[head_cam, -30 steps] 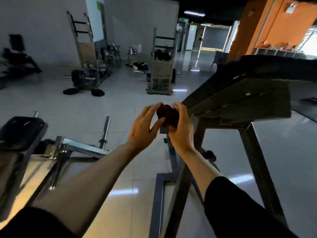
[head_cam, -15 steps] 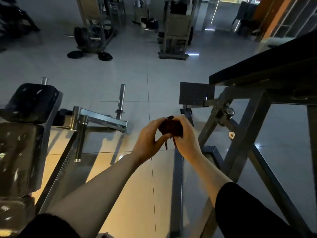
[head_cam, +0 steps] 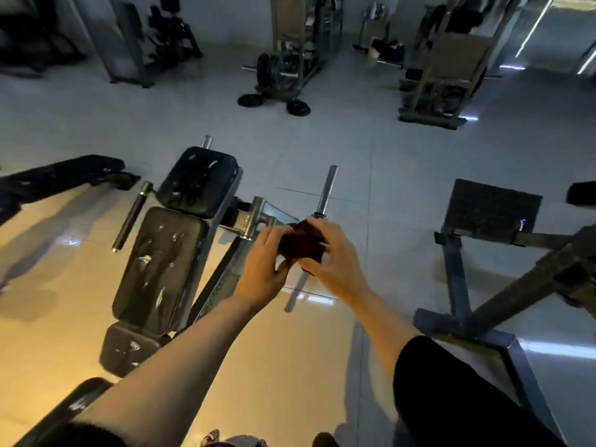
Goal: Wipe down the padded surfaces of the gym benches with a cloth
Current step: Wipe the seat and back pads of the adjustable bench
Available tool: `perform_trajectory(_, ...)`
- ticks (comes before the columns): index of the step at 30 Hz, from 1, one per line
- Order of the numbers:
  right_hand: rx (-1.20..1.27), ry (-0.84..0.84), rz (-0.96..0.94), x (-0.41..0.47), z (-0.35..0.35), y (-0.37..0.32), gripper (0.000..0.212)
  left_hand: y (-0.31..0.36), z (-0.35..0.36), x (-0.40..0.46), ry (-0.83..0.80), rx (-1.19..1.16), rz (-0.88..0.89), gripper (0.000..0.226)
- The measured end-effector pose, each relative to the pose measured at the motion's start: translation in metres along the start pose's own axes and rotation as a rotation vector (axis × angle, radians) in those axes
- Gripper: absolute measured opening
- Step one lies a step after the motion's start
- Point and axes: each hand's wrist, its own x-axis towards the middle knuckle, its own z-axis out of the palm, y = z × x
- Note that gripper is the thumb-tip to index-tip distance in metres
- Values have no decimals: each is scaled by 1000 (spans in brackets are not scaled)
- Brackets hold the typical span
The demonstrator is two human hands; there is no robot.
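Observation:
A bunched dark red cloth (head_cam: pixel 301 241) is held in front of me at mid-frame. My left hand (head_cam: pixel 263 269) and my right hand (head_cam: pixel 333 258) both grip it from either side, fingers curled round it. Below and to the left stands a bench with black pads: a long middle pad (head_cam: pixel 159 262), a smaller upper pad (head_cam: pixel 198 182) and a short lower pad (head_cam: pixel 129 348). The hands are above the floor, to the right of this bench and apart from it.
A steel bar (head_cam: pixel 324 191) and lever arm jut from the bench toward the hands. Another dark bench (head_cam: pixel 54 179) lies at far left. A metal frame with a textured footplate (head_cam: pixel 491 206) stands at right. Weight racks and plates (head_cam: pixel 287 75) line the back.
My view has tilted down and swung left, bringing the black padded bench into view and pushing the tall bench at right out of frame. Both hands keep kneading the cloth.

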Motion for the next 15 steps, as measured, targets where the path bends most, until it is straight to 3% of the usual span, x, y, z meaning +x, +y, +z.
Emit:
perform_trajectory(8, 75, -251, -62, 98, 85, 17, 50, -87, -40, 25, 113, 168, -141, 52)
perform_trajectory(12, 7, -303, -85, 163, 120, 56, 54, -135, -34, 63, 118, 298, -262, 45)
perform_trajectory(15, 24, -295, -53, 219, 127, 88, 56, -167, -25, 111, 126, 390, -352, 55)
